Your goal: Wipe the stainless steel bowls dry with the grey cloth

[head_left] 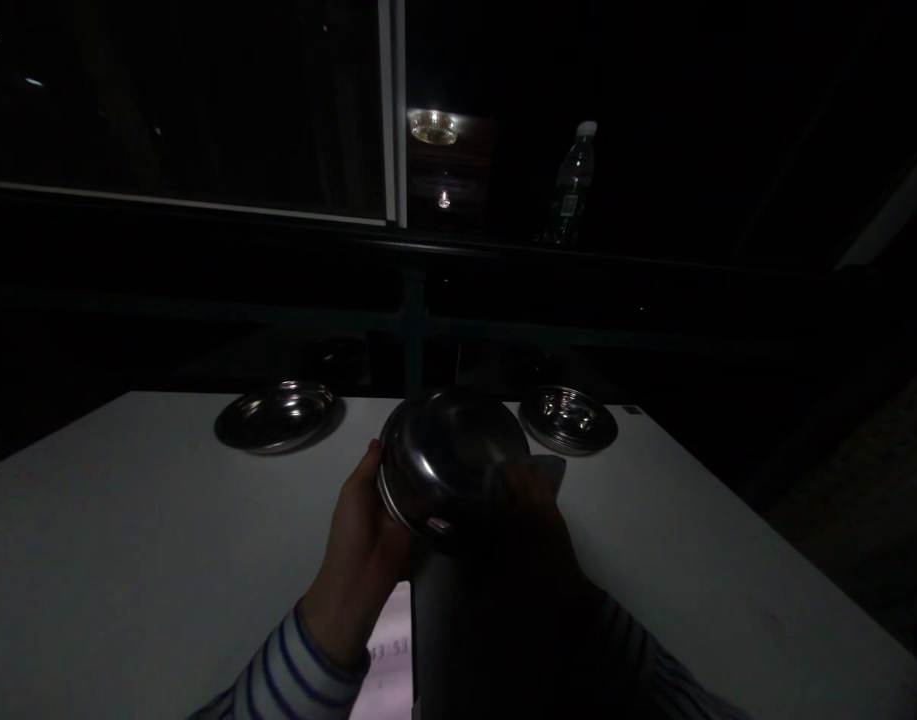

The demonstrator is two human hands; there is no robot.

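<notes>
The scene is very dark. My left hand (360,545) grips the left rim of a shiny round metal plate (447,455), held tilted above a white table (128,540). My right hand (537,500) lies in shadow against the plate's right side, with what looks like a dark cloth; its fingers are barely visible. Both sleeves are white with blue stripes.
Two more metal plates rest on the table's far edge, one at the left (278,415) and one at the right (568,418). A plastic water bottle (574,185) stands on a dark ledge behind. A lit paper or screen (389,655) lies under my wrists.
</notes>
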